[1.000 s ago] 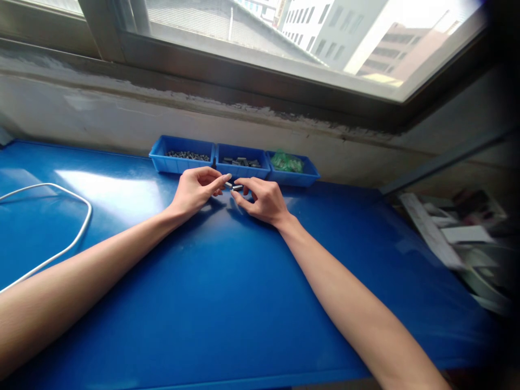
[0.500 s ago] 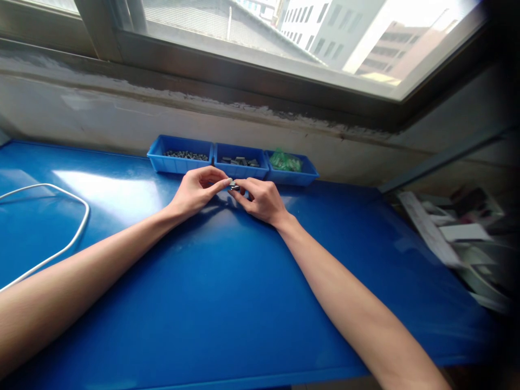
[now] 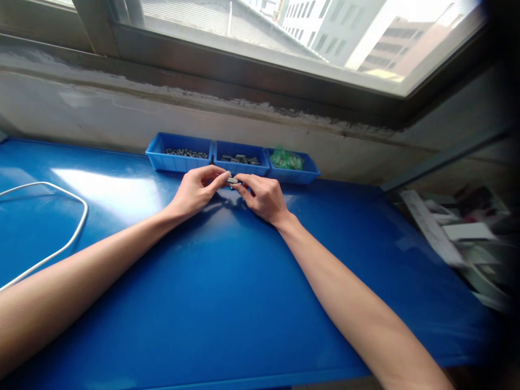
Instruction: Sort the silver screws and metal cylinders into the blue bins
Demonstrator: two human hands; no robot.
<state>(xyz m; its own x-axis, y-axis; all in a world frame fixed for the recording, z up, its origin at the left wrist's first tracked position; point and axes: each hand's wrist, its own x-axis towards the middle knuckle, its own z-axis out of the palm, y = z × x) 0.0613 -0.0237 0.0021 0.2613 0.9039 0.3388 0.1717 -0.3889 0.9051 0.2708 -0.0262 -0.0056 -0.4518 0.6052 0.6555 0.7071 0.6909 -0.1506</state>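
Left hand grip [image 3: 199, 188] and right hand grip [image 3: 264, 197] nearly meet above the blue tabletop [image 3: 227, 303], fingertips of both on a small grey piece [image 3: 232, 180] (too tiny for detail). Behind, in a row: left bin [image 3: 176, 163], small grey parts; middle bin [image 3: 240, 167], longer grey pieces; right bin [image 3: 291, 176], green bag [image 3: 286, 158]. White cable [image 3: 76, 232] far left, window [image 3: 252, 35] above.

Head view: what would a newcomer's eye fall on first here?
Probably the broad blue tabletop, with two bare forearms converging on a small grey piece between the fingertips of the left hand and right hand. Just beyond stand three blue bins in a row, a bright green plastic bag in the rightmost. A white cable curves across the table's left side.
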